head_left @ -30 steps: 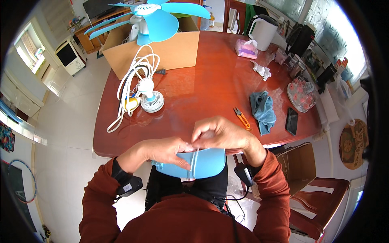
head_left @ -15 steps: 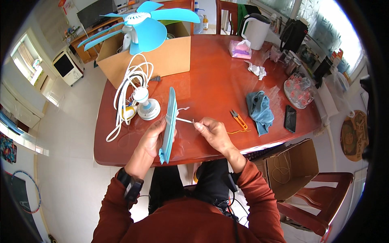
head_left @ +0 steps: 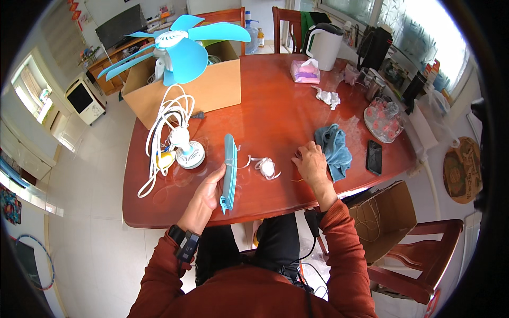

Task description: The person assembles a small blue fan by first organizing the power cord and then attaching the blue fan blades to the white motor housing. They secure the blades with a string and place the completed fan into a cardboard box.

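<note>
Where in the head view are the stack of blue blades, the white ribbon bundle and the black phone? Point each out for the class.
Stack of blue blades (head_left: pixel 230 177): head view, middle of the upright edges.
White ribbon bundle (head_left: pixel 267 168): head view, its wound middle.
Black phone (head_left: pixel 374 157): head view, middle of its upper face.

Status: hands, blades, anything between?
Left hand holding blue blade stack on edge. Right hand beside blue cloth, grip unclear. White ribbon bundle between hands.

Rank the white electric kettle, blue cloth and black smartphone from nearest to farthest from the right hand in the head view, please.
1. Blue cloth: just right of the right hand.
2. Black smartphone: farther right, past the cloth.
3. White electric kettle: toward the table's far end.
</note>
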The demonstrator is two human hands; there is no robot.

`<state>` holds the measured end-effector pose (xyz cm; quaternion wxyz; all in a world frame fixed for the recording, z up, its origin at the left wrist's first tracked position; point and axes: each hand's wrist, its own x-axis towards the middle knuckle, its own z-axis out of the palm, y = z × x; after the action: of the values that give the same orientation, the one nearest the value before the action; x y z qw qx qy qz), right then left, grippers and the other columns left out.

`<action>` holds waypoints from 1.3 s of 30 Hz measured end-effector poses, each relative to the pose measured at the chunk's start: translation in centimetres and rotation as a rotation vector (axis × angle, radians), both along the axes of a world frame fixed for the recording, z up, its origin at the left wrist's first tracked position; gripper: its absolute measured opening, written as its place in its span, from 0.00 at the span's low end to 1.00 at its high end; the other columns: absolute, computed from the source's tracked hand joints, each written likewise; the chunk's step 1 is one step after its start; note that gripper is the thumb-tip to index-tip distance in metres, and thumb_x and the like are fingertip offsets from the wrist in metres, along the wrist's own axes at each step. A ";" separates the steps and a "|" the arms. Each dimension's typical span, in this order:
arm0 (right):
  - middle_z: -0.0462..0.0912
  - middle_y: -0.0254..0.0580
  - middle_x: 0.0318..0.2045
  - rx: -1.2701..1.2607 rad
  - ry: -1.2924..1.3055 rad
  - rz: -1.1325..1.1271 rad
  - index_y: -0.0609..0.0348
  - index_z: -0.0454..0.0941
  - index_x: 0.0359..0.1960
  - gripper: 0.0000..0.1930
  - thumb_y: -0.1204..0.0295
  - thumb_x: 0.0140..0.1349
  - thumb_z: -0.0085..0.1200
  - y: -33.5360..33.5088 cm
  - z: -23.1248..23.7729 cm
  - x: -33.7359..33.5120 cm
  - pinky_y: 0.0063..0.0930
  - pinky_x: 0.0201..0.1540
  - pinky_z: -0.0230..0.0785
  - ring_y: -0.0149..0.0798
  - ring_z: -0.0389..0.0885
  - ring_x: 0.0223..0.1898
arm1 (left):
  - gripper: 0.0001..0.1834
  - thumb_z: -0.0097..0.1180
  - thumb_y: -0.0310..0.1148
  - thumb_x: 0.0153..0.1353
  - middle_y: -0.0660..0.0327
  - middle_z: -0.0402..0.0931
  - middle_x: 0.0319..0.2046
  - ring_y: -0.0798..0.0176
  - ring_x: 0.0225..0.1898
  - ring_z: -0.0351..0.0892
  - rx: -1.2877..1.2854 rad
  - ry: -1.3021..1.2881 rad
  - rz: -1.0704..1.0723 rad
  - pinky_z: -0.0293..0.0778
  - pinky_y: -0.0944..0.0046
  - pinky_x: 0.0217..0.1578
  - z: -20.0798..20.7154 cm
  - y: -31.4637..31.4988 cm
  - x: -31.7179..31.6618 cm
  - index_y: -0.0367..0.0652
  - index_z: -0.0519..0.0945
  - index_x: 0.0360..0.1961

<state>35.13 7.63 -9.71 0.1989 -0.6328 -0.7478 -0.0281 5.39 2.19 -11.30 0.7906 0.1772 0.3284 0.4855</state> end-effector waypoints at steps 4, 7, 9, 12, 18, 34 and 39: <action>0.77 0.45 0.38 0.024 0.051 0.030 0.59 0.77 0.33 0.08 0.70 0.54 0.61 0.8 -1.3 0.6 0.41 0.43 0.73 0.49 0.76 0.44 | 0.13 0.53 0.43 0.68 0.68 0.75 0.34 0.71 0.30 0.73 -0.012 -0.036 -0.012 0.72 0.71 0.27 0.1 -0.2 0.6 0.48 0.75 0.47; 0.78 0.45 0.36 0.053 0.077 0.035 0.59 0.74 0.32 0.07 0.72 0.56 0.59 1.0 -1.3 0.6 0.40 0.42 0.74 0.50 0.78 0.42 | 0.13 0.53 0.43 0.68 0.68 0.74 0.34 0.72 0.30 0.72 0.000 -0.034 -0.017 0.71 0.72 0.27 0.4 -0.2 0.8 0.48 0.75 0.47; 0.79 0.45 0.32 0.052 0.095 0.040 0.59 0.71 0.35 0.08 0.71 0.58 0.57 0.8 -0.7 0.6 0.41 0.39 0.74 0.50 0.79 0.37 | 0.13 0.53 0.43 0.68 0.68 0.73 0.34 0.72 0.30 0.71 0.006 -0.025 -0.012 0.70 0.73 0.26 0.6 -0.2 0.7 0.49 0.74 0.47; 0.78 0.47 0.25 0.024 0.446 -0.018 0.59 0.66 0.40 0.09 0.72 0.64 0.53 0.0 0.4 0.0 0.39 0.33 0.71 0.51 0.78 0.28 | 0.13 0.53 0.43 0.68 0.68 0.72 0.35 0.72 0.31 0.71 0.021 -0.034 -0.016 0.70 0.73 0.26 0.8 -0.1 0.3 0.50 0.74 0.48; 0.81 0.57 0.29 -0.063 0.581 0.190 0.60 0.66 0.43 0.10 0.67 0.69 0.48 -2.3 2.6 -2.9 0.51 0.35 0.71 0.62 0.80 0.32 | 0.12 0.51 0.41 0.69 0.68 0.72 0.35 0.72 0.31 0.71 0.013 -0.013 -0.016 0.70 0.73 0.27 1.2 -0.4 -0.3 0.50 0.74 0.49; 0.83 0.46 0.25 0.001 0.154 0.233 0.56 0.74 0.40 0.16 0.59 0.58 0.61 -3.2 7.0 -7.8 0.40 0.31 0.75 0.51 0.83 0.28 | 0.13 0.53 0.43 0.68 0.65 0.73 0.36 0.68 0.31 0.70 0.099 0.040 -0.065 0.69 0.70 0.27 2.7 -1.3 0.2 0.48 0.73 0.47; 0.83 0.46 0.25 0.017 0.157 0.211 0.56 0.73 0.37 0.14 0.61 0.58 0.59 -2.8 7.0 -8.6 0.42 0.30 0.75 0.51 0.83 0.27 | 0.14 0.55 0.42 0.67 0.65 0.73 0.37 0.68 0.31 0.71 0.118 0.026 -0.098 0.69 0.69 0.27 3.1 -1.5 0.4 0.47 0.73 0.47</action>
<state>26.52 4.87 -2.74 0.2639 -0.5491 -0.7922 0.0365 5.81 0.66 -8.24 0.7971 0.2458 0.3003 0.4625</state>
